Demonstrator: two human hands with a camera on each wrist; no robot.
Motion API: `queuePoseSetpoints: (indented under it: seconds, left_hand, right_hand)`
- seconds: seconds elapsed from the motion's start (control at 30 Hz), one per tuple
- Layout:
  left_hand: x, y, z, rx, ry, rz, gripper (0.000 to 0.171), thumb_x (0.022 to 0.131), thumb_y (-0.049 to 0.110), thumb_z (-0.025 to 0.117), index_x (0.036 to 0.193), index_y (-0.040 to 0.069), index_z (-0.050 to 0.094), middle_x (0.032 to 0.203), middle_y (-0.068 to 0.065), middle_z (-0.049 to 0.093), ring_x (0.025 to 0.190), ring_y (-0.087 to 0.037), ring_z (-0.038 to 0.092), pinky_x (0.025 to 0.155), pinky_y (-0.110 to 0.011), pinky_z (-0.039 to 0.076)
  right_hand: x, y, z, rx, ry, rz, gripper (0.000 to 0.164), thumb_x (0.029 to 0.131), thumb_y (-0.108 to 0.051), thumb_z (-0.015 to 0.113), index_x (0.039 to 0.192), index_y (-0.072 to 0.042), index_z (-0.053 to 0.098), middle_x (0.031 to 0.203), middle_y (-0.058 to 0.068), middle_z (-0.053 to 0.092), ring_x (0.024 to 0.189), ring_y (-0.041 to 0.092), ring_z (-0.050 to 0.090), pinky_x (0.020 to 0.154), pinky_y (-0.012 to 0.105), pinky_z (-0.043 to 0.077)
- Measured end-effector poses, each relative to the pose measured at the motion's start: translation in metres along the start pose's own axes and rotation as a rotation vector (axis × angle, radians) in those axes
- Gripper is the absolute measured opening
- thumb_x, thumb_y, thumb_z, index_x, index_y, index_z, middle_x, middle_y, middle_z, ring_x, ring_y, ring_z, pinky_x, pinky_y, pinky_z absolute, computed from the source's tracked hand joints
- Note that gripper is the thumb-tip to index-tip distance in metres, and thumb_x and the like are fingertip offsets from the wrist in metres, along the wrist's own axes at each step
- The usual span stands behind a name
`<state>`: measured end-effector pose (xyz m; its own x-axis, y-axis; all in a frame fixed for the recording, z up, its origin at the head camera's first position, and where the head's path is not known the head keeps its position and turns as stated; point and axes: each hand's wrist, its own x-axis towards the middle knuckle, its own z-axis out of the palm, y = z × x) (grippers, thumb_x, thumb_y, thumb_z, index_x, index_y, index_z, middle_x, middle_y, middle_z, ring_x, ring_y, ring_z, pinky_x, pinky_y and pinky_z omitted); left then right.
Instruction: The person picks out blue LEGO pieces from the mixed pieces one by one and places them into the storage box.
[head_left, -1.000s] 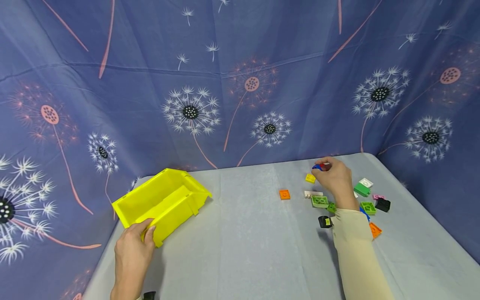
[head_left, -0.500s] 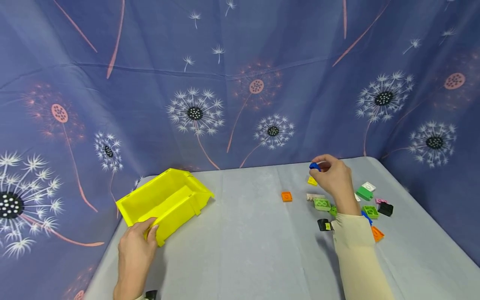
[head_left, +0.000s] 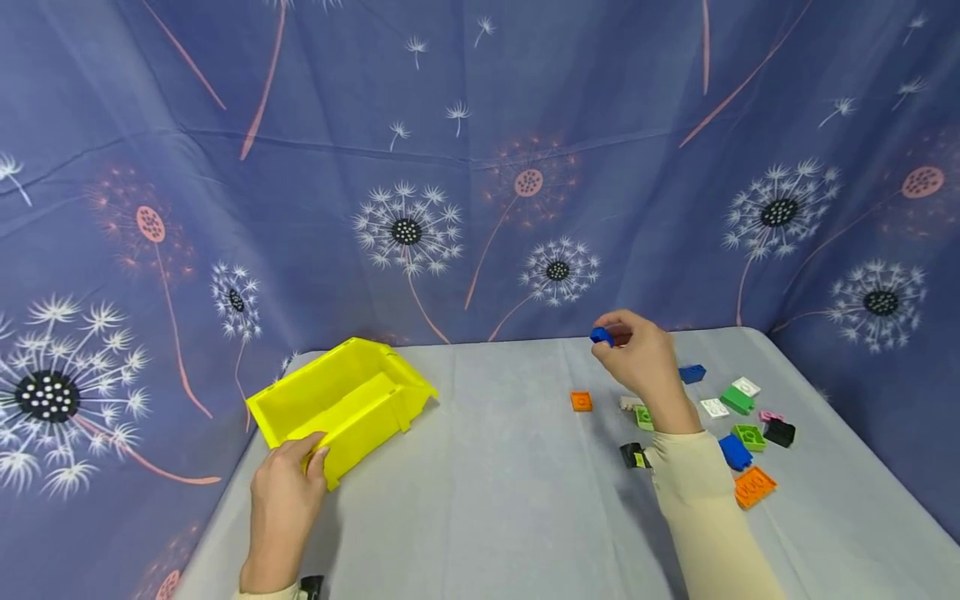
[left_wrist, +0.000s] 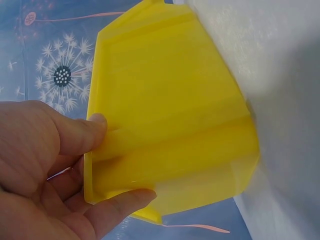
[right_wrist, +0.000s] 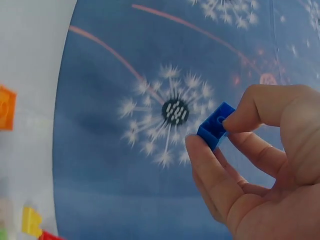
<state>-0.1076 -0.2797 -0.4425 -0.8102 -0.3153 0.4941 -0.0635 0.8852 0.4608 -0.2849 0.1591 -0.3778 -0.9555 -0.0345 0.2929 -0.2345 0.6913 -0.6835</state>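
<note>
At the left of the head view, a yellow bin [head_left: 367, 437] rests on the table, its open top facing up. My left hand [head_left: 287, 504] grips its near end, thumb and fingers pinching the rim, as the left wrist view shows from close by. Raised over the back of the table, my right hand [head_left: 643, 360] pinches a small blue toy brick [right_wrist: 216, 125] between thumb and fingertips. The brick's hollow underside shows in the right wrist view. Below the right hand lies a light green brick [head_left: 643, 417], partly hidden by the wrist.
Several loose toy bricks lie at the right, including a long blue one [head_left: 692, 373], a green one [head_left: 738, 400], a black one [head_left: 780, 432] and an orange one [head_left: 754, 487]. A small orange brick [head_left: 581, 402] sits apart, nearer the bin. Patterned blue cloth [head_left: 480, 108] hangs behind the table.
My right hand has moved left with the blue brick, away from the scattered bricks, uncovering a long blue brick behind it. The left hand keeps its grip on the bin. The head view has shifted slightly.
</note>
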Motion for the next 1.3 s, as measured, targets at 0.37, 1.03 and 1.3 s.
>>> queuePoseSetpoints:
  seconds: [0.37,1.03,1.3]
  left_hand:
    - [0.000,-0.003,0.001,-0.016,-0.011,-0.021,0.024,0.091,0.001,0.076,0.115,-0.002,0.077,0.105,-0.024,0.075,0.100,-0.047,0.068,0.086,-0.063,0.054]
    - [0.002,-0.001,0.000,-0.037,-0.004,-0.014,0.023,0.091,0.001,0.076,0.113,-0.002,0.077,0.103,-0.023,0.075,0.097,-0.044,0.069,0.084,-0.060,0.055]
    - [0.001,-0.003,-0.001,-0.044,0.006,-0.017,0.022,0.090,0.001,0.076,0.112,-0.001,0.078,0.102,-0.021,0.076,0.095,-0.044,0.070,0.083,-0.060,0.056]
  right_hand:
    - [0.004,-0.046,0.021,0.062,-0.059,-0.111,0.023,0.092,-0.017,0.068,0.115,-0.019,0.071,0.110,0.010,0.074,0.098,0.028,0.070,0.076,0.045,0.059]
    - [0.004,-0.127,0.060,0.164,-0.135,-0.269,0.026,0.090,-0.008,0.067,0.114,-0.018,0.072,0.107,0.005,0.072,0.093,0.021,0.070,0.077,0.041,0.061]
    - [0.002,-0.155,0.081,0.180,-0.174,-0.315,0.026,0.090,-0.007,0.068,0.114,-0.016,0.072,0.108,0.004,0.069,0.094,0.020,0.068,0.077,0.037,0.062]
